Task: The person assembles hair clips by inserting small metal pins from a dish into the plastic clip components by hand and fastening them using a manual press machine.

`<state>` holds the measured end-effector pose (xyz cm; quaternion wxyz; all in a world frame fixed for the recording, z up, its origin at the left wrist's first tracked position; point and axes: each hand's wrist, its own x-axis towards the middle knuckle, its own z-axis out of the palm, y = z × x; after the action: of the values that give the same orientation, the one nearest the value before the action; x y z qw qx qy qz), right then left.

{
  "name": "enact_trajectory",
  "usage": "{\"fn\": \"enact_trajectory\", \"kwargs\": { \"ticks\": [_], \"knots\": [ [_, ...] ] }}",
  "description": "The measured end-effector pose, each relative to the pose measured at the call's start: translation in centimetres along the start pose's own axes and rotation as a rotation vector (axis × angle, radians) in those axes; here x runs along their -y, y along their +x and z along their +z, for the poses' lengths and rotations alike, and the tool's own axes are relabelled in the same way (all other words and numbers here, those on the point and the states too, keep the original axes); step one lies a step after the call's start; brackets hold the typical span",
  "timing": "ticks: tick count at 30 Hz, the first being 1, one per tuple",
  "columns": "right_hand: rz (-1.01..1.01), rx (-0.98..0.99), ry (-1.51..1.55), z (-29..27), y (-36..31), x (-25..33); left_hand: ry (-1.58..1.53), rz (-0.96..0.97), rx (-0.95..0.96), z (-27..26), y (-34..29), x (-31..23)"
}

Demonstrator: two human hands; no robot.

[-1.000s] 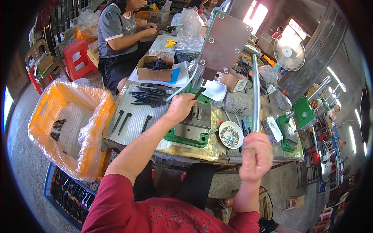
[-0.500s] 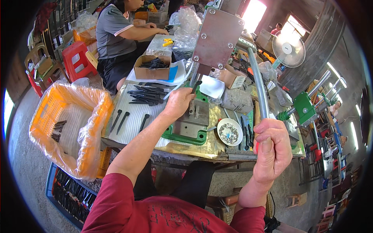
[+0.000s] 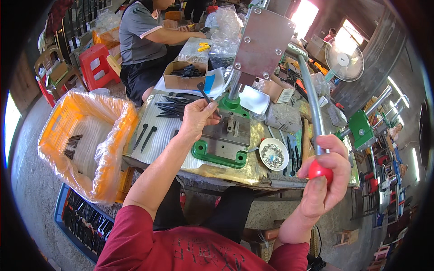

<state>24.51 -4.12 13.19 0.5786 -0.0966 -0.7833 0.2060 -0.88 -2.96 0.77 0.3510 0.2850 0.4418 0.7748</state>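
In my left hand, closed in a pinch, is a slim black part with a round head, tilted up to the left. That hand is just left of the bench press, above its base. On the press's green base a small metal fixture sits on a grey plate. My right hand is curled around the red ball knob on the press's long metal lever. Left of the press, several similar black parts lie on white foam sheeting.
An orange crate lined with clear plastic stands left, with several dark pieces inside. Behind the foam is a cardboard box of black parts. A white bowl of small metal pieces sits right of the press. Another person works at the far left.
My left hand has drawn leftward from the press ram, bringing the black part into clearer view. My right hand's grip has shifted, and the red knob now shows between the fingers.
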Motion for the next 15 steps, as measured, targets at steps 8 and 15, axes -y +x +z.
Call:
{"fn": "enact_trajectory", "kwargs": {
  "ticks": [8,15],
  "knots": [
    [-0.153,-0.270,0.104,1.1,-1.3,-1.8,-0.160,-0.026,0.010,-1.9,-2.9,-0.7],
    [-0.047,-0.378,0.265,2.3,-5.8,-4.5,-0.240,-0.052,0.049,-2.7,-4.1,-0.8]
  ]
}}
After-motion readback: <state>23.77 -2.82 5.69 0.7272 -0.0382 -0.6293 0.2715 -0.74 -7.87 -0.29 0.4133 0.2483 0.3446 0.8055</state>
